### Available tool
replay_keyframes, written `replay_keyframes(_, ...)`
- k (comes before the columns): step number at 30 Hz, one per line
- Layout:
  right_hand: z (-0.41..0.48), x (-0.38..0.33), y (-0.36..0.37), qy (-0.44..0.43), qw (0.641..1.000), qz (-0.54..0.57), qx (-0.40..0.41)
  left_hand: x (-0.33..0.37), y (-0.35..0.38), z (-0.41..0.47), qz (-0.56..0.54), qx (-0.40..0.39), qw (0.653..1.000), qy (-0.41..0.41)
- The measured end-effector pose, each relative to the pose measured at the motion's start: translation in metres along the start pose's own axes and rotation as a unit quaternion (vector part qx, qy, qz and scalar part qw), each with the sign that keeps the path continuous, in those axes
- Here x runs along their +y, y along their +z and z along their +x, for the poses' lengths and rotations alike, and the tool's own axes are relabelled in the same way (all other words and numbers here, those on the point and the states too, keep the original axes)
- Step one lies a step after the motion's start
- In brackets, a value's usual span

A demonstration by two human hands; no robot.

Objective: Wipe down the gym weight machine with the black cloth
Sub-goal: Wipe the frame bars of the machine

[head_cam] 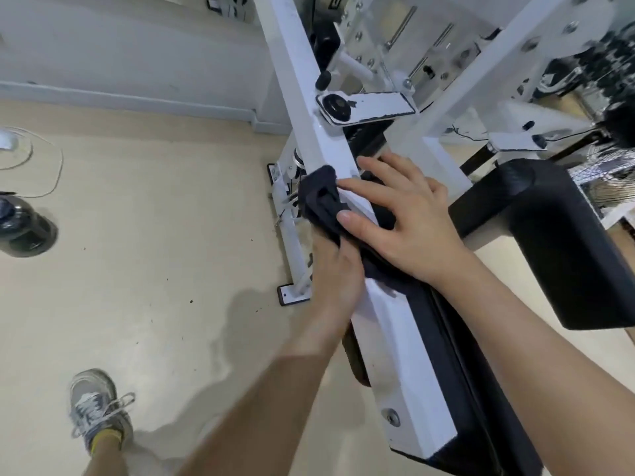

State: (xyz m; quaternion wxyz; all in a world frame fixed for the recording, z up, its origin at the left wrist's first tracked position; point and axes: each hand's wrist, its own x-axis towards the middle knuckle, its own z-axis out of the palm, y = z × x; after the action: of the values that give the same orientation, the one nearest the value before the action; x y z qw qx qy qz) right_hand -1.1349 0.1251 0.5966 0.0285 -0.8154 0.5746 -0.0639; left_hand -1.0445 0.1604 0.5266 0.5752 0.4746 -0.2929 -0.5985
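The white square beam [311, 108] of the gym weight machine runs from top centre down to the lower right, with black padding [443, 338] along its right side. A black cloth [318, 197] is draped over the beam at mid-frame. My left hand [335, 280] grips the cloth's lower part against the left side of the beam. My right hand [405, 214] lies across the beam with fingers spread, its thumb and fingertips pressing the cloth onto the metal.
A black padded seat [556, 235] stands to the right. The machine's white frame, bolts and plates [371, 108] fill the top right. Base feet [292, 293] sit on the beige floor. A dark bottle [24, 228] and a cord lie at far left. My shoe [98, 410] is bottom left.
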Motion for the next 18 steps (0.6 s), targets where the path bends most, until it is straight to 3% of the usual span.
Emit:
replay_keyframes(3,0.001,0.002,-0.001,-0.007,1.0,-0.003,0.0,-0.006,0.001,0.034,0.006,-0.01,1.0,0.001)
replay_keyframes(8,0.001,0.005,0.0,-0.025,0.999,-0.017,-0.022,-0.034,0.005,-0.114,-0.024,-0.045,0.999,-0.004)
replay_keyframes(12,0.0,0.0,-0.003,-0.009,1.0,-0.003,-0.019,-0.019,0.003,-0.058,-0.061,-0.044,0.997,0.008)
replay_keyframes(15,0.0,-0.004,-0.005,-0.008,1.0,-0.001,-0.031,-0.012,-0.002,0.022,0.065,-0.026,0.997,-0.013)
replay_keyframes(18,0.002,-0.001,-0.004,-0.01,1.0,-0.007,-0.023,-0.008,-0.015,0.02,0.176,-0.095,0.98,0.018)
